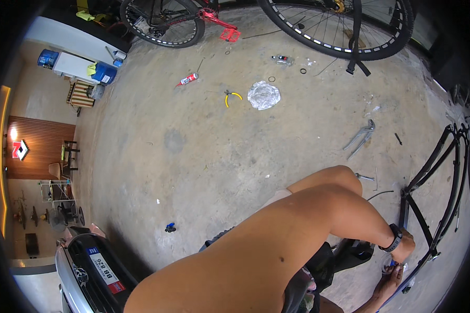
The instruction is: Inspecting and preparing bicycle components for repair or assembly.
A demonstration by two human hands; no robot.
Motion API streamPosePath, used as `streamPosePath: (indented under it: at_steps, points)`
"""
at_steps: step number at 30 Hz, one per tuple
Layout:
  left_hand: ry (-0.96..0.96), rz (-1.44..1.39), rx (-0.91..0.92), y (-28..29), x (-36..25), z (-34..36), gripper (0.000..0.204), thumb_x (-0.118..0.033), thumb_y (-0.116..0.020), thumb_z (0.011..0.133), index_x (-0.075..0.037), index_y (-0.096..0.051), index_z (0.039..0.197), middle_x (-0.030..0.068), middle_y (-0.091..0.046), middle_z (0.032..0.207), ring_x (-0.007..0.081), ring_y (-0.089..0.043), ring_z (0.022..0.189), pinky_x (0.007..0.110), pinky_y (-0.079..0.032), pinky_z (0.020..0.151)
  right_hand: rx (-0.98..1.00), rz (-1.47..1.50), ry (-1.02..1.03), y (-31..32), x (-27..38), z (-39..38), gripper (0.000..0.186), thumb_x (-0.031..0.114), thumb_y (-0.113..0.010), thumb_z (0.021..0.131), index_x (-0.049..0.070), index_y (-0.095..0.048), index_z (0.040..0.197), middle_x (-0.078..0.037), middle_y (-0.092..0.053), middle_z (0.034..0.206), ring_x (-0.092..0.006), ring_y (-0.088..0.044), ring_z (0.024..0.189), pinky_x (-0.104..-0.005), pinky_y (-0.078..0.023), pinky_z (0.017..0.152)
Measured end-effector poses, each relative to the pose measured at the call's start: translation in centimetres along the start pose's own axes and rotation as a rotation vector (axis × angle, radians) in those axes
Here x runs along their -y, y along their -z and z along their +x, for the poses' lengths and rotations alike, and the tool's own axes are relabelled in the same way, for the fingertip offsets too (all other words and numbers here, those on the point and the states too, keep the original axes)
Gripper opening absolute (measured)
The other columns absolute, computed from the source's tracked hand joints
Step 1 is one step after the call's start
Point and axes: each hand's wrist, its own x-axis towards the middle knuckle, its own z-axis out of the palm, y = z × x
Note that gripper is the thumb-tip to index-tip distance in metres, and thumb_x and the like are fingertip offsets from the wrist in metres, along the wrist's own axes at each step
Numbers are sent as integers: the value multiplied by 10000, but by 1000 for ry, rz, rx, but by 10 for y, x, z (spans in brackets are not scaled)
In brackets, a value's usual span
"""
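Observation:
My left arm reaches across the lower middle to the right, with a dark watch (394, 239) on the wrist. Low at the right, my left hand (403, 249) is closed, its fingers curled downward and partly hidden. Just below, my right hand (390, 281) comes up from the lower edge, fingertips pinched together close to the left hand. Between them shows a small blue piece (392, 263), too small to name. Both hands are beside a black bicycle frame (422, 221) without wheels, which stands at the right. A thin blue line (402, 286) curves past the right hand.
Slip-joint pliers (361, 138) and a metal tool (365, 177) lie near my knee. Farther off are yellow-handled pliers (231, 98), crumpled foil (263, 95) and a red-and-white tube (188, 79). A bicycle wheel (318, 44) is at the back, a parked vehicle (96, 261) lower left.

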Motion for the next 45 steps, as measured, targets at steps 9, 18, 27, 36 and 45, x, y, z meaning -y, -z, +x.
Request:
streamPosePath:
  at_steps: [9,18,27,36,45]
  points:
    - [-71,-47,22,7,4,-7,318,-237,-684,703,-13,-785,904,204,-748,937,337,-724,943,420,-581,845,15,29,-11,18,-6,9,148,159,-542,1059,33,-597,1111,4,-539,822,-99,-476,732,-261,-414,720]
    - [-102,-36,-44,-2,4,1,292,-232,-665,715,-34,-791,889,197,-749,921,338,-726,924,414,-580,846,-68,-89,13,9,-3,5,176,212,-569,1046,54,-610,1113,22,-501,774,-94,-445,712,-264,-375,713]
    - [-168,-120,13,-7,8,-10,235,-205,-687,711,-49,-786,856,178,-744,854,341,-729,882,430,-576,782,-85,-424,130,-11,3,-10,214,204,-533,1058,54,-576,911,19,-448,694,-82,-436,612,-271,-481,651]
    - [-229,-228,-112,-10,2,-14,178,-144,-698,663,-81,-769,813,172,-731,832,365,-715,871,472,-549,740,-39,-569,251,-3,5,-17,202,157,-547,1050,17,-594,913,-33,-562,719,-109,-557,658,-262,-465,616]
    - [-216,-148,-117,0,-5,-13,68,-128,-663,660,-98,-709,701,198,-689,763,387,-687,760,502,-531,667,-135,-627,358,39,22,-45,320,132,-587,1029,-29,-575,1306,-71,-651,1122,-135,-605,1012,-269,-479,870]
